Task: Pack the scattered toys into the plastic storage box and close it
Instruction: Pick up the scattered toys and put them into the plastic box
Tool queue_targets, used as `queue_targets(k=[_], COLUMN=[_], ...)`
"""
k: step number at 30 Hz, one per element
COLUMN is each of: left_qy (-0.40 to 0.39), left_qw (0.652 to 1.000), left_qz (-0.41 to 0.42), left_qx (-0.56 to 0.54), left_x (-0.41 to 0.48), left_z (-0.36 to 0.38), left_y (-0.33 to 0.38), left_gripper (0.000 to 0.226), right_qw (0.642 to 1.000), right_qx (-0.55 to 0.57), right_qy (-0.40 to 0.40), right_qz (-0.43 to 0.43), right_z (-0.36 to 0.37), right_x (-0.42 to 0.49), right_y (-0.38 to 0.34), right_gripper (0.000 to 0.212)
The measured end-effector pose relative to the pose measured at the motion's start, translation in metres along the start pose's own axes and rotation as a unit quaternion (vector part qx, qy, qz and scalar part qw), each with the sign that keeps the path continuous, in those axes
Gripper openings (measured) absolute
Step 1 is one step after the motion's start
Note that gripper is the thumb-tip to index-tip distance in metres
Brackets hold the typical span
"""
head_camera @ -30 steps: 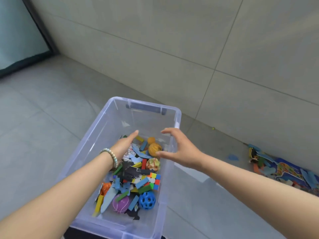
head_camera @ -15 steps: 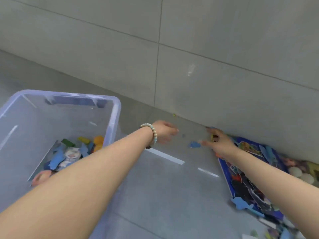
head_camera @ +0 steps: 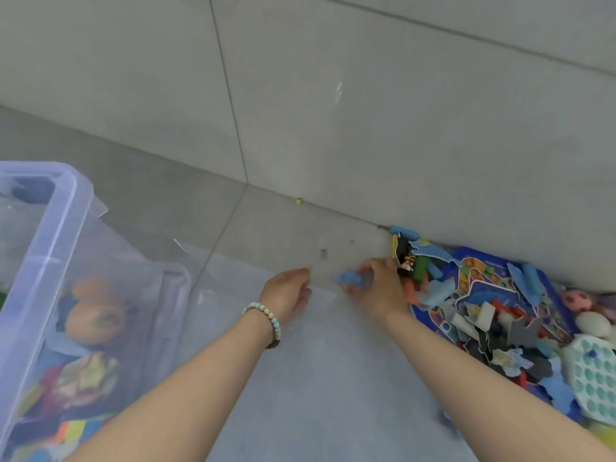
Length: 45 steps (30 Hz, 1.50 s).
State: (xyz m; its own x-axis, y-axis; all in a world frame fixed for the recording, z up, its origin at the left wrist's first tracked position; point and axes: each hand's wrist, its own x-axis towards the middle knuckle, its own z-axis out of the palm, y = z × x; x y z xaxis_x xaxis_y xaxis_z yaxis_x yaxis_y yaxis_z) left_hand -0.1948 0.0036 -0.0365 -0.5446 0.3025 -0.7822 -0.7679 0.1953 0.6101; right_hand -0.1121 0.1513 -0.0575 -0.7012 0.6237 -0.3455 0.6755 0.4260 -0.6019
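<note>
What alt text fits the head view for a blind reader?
A person's right hand pinches a small flat blue toy piece on the grey tiled floor, beside a pile of mixed toys against the wall. The empty left hand is next to it; a clear plastic storage box, partly filled with toys, stands at the left.

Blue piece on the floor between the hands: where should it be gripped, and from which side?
Pinch its thin right edge, coming from above and the right. The blue piece is flat and lies on the floor, left of the toy pile, and the right hand curls its fingers over that edge.
</note>
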Motion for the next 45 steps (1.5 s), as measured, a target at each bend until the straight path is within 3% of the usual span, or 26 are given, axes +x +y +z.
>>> queue_targets(k=[4,6,8,12,15,17,19,21,23,26,30,36,39,41,43,45], left_qy=[-0.006,-0.048,-0.092,-0.085,-0.062,-0.057,-0.055,-0.062,-0.066,-0.042,-0.006,-0.014,-0.033,-0.043,-0.047,-0.049], left_qw=[0.999,0.998,0.992,0.965,0.958,0.954,0.948,0.944,0.939,0.93,0.928,0.925,0.922,0.922,0.915,0.911], left_qz=[-0.012,-0.02,-0.031,-0.04,-0.042,-0.042,-0.045,-0.051,-0.054,-0.045,-0.036,-0.031,-0.043,-0.053,-0.07,-0.08], left_qx=[-0.044,-0.042,-0.085,-0.245,-0.278,-0.293,-0.31,-0.319,-0.334,-0.361,-0.37,-0.377,-0.383,-0.381,-0.393,-0.403], left_x=[0.006,0.006,0.004,0.01,0.018,0.021,0.024,0.027,0.029,0.034,0.037,0.033,0.031,0.03,0.028,0.025], left_z=[0.009,0.009,0.007,-0.007,-0.018,-0.023,-0.026,-0.029,-0.03,-0.032,-0.037,-0.044,-0.045,-0.045,-0.042,-0.036], left_y=[0.001,0.004,0.005,0.005,0.007,0.011,0.015,0.018,0.022,0.028,0.028,0.032,0.03,0.028,0.027,0.028], left_gripper=[0.023,0.027,0.026,0.025,0.028,0.035,0.039,0.039,0.037,0.033,0.031,0.031,0.034,0.036,0.037,0.037], right_qw=[0.988,0.957,0.943,0.979,0.993,0.994,0.994,0.976,0.963,0.979,0.969,0.957,0.975,0.99,0.981,0.966], right_qx=[0.152,0.278,0.308,0.2,0.083,0.017,0.053,0.18,0.208,0.083,-0.101,-0.187,-0.142,-0.017,0.125,0.144], right_qy=[-0.006,-0.068,-0.12,-0.004,-0.022,-0.043,-0.05,-0.095,-0.124,-0.062,-0.085,-0.026,-0.006,-0.013,-0.065,-0.135], right_qz=[0.034,0.053,0.032,-0.046,-0.083,-0.097,-0.086,-0.081,-0.119,-0.177,-0.211,-0.218,-0.173,-0.136,-0.131,-0.17], right_z=[0.004,0.003,0.005,0.014,0.023,0.03,0.032,0.031,0.029,0.029,0.036,0.05,0.05,0.046,0.038,0.028], right_x=[-0.001,-0.004,-0.004,0.015,0.032,0.039,0.039,0.036,0.04,0.068,0.098,0.103,0.099,0.084,0.058,0.031], right_y=[-0.008,-0.023,-0.033,-0.04,-0.046,-0.05,-0.059,-0.075,-0.091,-0.102,-0.105,-0.102,-0.095,-0.098,-0.106,-0.111], right_gripper=[0.021,0.014,0.008,0.014,0.027,0.02,0.01,0.012,0.016,0.034,0.048,0.029,0.021,0.014,0.017,0.021])
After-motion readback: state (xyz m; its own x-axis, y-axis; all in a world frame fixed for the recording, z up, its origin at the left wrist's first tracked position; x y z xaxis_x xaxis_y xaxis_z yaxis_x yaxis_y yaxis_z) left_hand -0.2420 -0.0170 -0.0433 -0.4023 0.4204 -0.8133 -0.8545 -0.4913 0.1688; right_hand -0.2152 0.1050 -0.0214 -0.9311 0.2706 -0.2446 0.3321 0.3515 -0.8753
